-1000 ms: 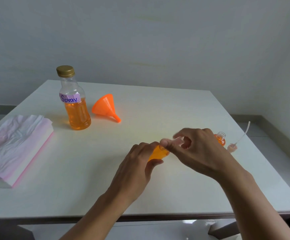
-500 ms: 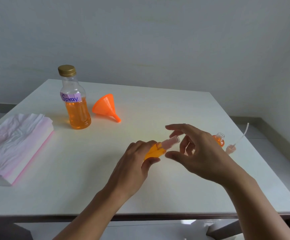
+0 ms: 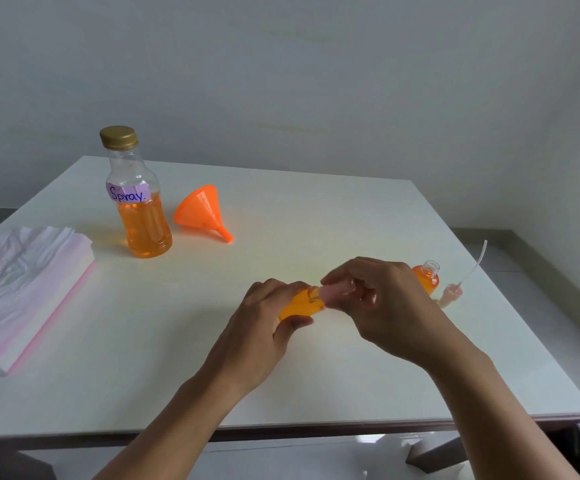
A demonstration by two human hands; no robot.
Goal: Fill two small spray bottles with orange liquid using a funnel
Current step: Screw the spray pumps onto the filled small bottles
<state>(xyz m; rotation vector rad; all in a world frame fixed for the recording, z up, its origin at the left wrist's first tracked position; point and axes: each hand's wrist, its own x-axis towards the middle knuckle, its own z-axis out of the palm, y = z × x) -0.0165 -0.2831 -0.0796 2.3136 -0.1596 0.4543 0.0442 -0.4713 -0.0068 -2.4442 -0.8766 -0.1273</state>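
My left hand (image 3: 264,327) grips a small spray bottle (image 3: 300,303) full of orange liquid, tilted to the right above the table. My right hand (image 3: 382,299) pinches that bottle's pinkish spray cap (image 3: 337,293) at its neck. A second small bottle (image 3: 428,277), uncapped and holding orange liquid, stands just behind my right hand. Its loose spray head with a thin clear tube (image 3: 461,282) lies to its right. The orange funnel (image 3: 203,213) lies on its side next to the large bottle labelled "Spray" (image 3: 139,195), which has a gold lid and is about half full.
A stack of pink-edged white tissue paper (image 3: 22,289) lies at the left of the white table (image 3: 316,209). The table's right edge runs close to the loose spray head. A wall stands behind the table.
My right hand, which had opened away from the cap half a second ago, has closed on the cap again. The left hand keeps holding the bottle in about the same place.
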